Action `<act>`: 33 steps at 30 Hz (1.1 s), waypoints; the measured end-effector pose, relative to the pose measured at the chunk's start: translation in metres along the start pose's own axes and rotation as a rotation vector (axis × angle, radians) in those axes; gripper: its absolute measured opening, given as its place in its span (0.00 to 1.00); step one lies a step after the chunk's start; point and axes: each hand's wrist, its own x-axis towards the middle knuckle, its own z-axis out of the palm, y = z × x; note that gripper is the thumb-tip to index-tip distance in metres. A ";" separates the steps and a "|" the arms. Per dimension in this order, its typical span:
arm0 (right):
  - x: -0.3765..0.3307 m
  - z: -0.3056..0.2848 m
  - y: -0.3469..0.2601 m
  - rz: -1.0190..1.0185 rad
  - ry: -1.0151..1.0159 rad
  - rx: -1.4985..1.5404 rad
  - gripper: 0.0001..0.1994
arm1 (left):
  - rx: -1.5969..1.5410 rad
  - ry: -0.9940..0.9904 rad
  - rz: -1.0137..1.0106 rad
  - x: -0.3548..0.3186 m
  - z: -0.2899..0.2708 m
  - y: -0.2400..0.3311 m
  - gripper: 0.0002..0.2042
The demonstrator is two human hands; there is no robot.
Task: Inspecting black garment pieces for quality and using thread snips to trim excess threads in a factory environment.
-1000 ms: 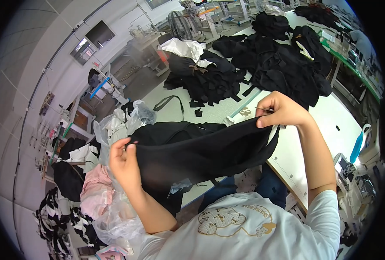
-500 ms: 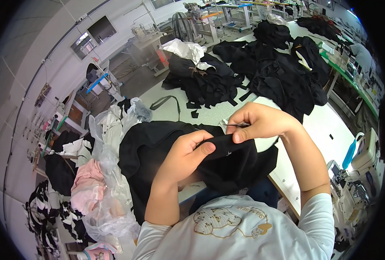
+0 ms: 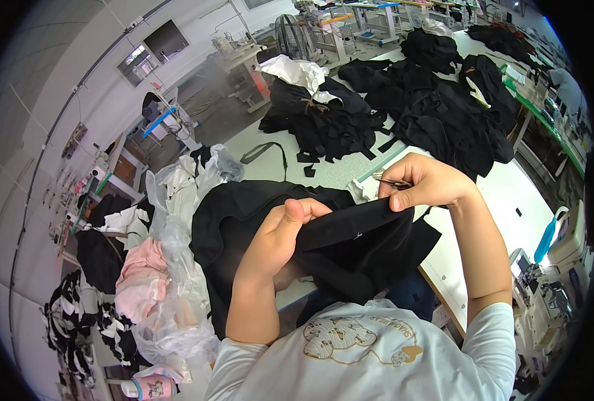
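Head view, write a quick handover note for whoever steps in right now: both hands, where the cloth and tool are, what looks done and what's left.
Left hand: gripping a fold of the black fabric garment, thumb on top.
Right hand: pinching the garment's upper edge and holding small metal thread snips.
The garment hangs between both hands over the white worktable, in front of the person.
Done: cannot tell which seams are trimmed.
Left: a large heap of black fabric pieces lies farther back on the table; clear plastic bags of cloth sit to the left.
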 end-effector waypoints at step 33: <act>0.015 -0.003 0.033 0.113 -0.018 -0.051 0.06 | 0.072 1.199 0.550 -0.176 -0.162 0.024 0.11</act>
